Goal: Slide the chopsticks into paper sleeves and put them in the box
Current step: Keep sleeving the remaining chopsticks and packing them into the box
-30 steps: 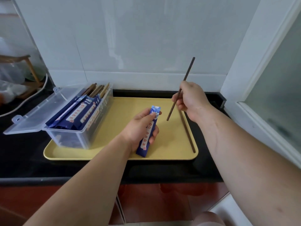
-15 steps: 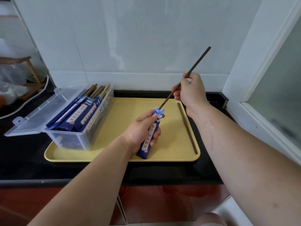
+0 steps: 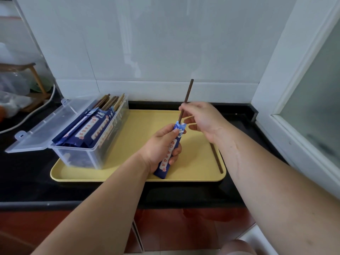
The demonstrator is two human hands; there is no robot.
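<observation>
My left hand [image 3: 159, 148] grips a blue paper sleeve [image 3: 170, 155] with a white label, tilted over the yellow tray [image 3: 139, 126]. My right hand [image 3: 202, 118] pinches a dark brown chopstick [image 3: 188, 92] whose lower tip is inside the sleeve's open top. A second dark chopstick [image 3: 217, 159] lies on the tray's right side, partly hidden under my right forearm. The clear plastic box [image 3: 88, 153] stands on the tray's left, lid open, holding several sleeved chopsticks [image 3: 92, 126].
The tray rests on a black counter [image 3: 27, 177] against a white tiled wall. The box's open lid [image 3: 42, 129] hangs over the counter to the left. A white cable [image 3: 33, 111] and a wooden rack [image 3: 35, 80] are at far left. A window frame [image 3: 287, 89] borders the right.
My right hand swung the chopstick more upright and brought its tip from the sleeve's mouth down into the sleeve. The left hand raised the sleeve slightly.
</observation>
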